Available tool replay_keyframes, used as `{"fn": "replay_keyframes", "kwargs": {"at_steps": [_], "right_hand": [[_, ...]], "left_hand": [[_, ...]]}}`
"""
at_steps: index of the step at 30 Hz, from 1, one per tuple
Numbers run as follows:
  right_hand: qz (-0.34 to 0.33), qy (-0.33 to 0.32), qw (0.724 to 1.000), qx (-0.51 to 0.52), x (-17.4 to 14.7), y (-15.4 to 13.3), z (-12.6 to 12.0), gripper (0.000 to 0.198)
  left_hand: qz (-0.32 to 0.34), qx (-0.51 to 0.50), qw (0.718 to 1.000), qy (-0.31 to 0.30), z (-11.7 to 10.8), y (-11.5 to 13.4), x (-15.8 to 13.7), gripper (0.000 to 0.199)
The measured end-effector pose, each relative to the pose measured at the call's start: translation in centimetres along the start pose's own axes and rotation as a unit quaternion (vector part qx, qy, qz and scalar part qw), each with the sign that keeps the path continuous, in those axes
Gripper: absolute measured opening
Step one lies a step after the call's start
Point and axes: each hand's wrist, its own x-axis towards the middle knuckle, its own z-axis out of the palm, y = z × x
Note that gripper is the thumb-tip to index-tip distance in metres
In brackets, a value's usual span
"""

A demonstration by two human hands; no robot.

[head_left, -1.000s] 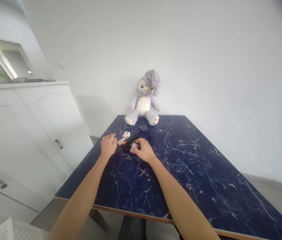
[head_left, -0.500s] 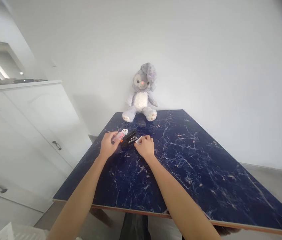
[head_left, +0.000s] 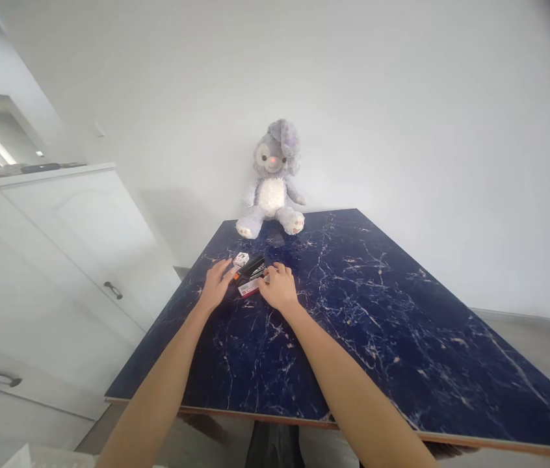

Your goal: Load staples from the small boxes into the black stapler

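Observation:
On the blue marbled table (head_left: 377,338), a black oblong object (head_left: 254,266) with an orange end lies slanted between my hands; its exact kind is unclear. A small white box (head_left: 240,259) with dark markings rests just beyond its left end. My left hand (head_left: 215,284) lies by the orange end and white box, thumb and fingers apart. Along the black object's near side is a small flat white-and-red box (head_left: 249,287). My right hand (head_left: 279,286) has its thumb and bent fingers at this box's right end, partly covering it.
A grey plush toy (head_left: 272,188) sits at the table's far edge against the white wall (head_left: 402,117). To the left stands a white cabinet (head_left: 60,260) with dark handles and several things on top.
The white-and-red box now shows in front of the black object, by my right hand. My left fingers have come away from the pinkish-white thing they held. The view has shifted slightly.

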Motion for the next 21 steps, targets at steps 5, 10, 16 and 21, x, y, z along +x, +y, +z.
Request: {"fn": "replay_keyframes", "kwargs": {"at_steps": [5, 10, 16, 21], "right_hand": [[-0.040, 0.021, 0.999, -0.012, -0.3, -0.3, 0.0, 0.022], [-0.125, -0.003, 0.992, -0.005, -0.6, -0.4, 0.2, 0.020], [-0.213, -0.025, 0.976, 0.034, -0.8, -1.1, 0.4, 0.020], [-0.103, 0.060, 0.992, 0.050, -0.5, -1.3, -0.4, 0.024]], "left_hand": [[0.037, 0.062, 0.994, -0.078, 0.9, 1.0, -0.6, 0.067], [0.043, 0.053, 0.995, -0.076, 1.2, 1.5, -0.5, 0.062], [-0.037, -0.061, 0.997, 0.032, 1.3, 1.2, 1.5, 0.051], [-0.112, -0.213, 0.969, -0.060, 2.7, 0.9, 4.4, 0.046]]}}
